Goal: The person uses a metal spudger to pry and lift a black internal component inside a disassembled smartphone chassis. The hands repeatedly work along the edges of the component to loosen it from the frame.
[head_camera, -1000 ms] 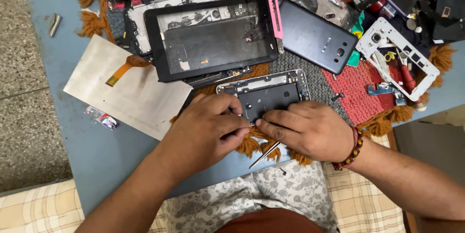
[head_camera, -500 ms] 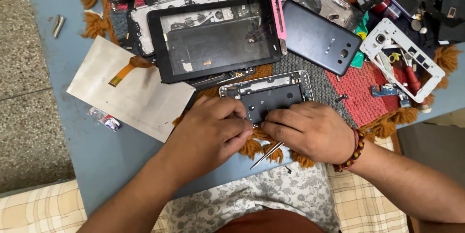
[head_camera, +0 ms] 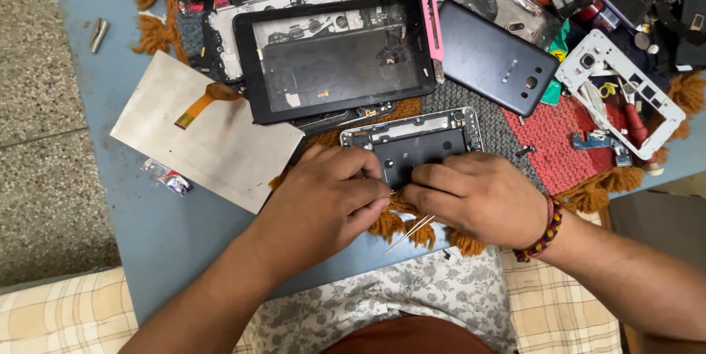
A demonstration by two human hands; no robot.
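Two hands are seen at work over one opened phone frame point(head_camera: 412, 144), which lies on a knitted mat point(head_camera: 544, 148) at the near middle of the blue worktop point(head_camera: 169, 236). Far left, a small metal piece point(head_camera: 98, 34) lies alone. Next, a pale metal backing sheet with an orange flex ribbon point(head_camera: 209, 137) is set aside flat, apparently out of the way. A tablet bezel with dark glass point(head_camera: 334, 56) lies behind the frame.

The left hand point(head_camera: 323, 203) is laid palm down, fingers curled and pinched at the frame's near edge, seemingly to steady it. The right hand point(head_camera: 478, 196) is likewise palm down, fingers closed around thin metal tweezers point(head_camera: 412, 231), whose tips point back towards the body. Forearms converge from both near corners.

Further right, a dark phone back cover point(head_camera: 496, 60) and a white mid-frame point(head_camera: 625, 89) are spread within reach, presumably as parts stock.
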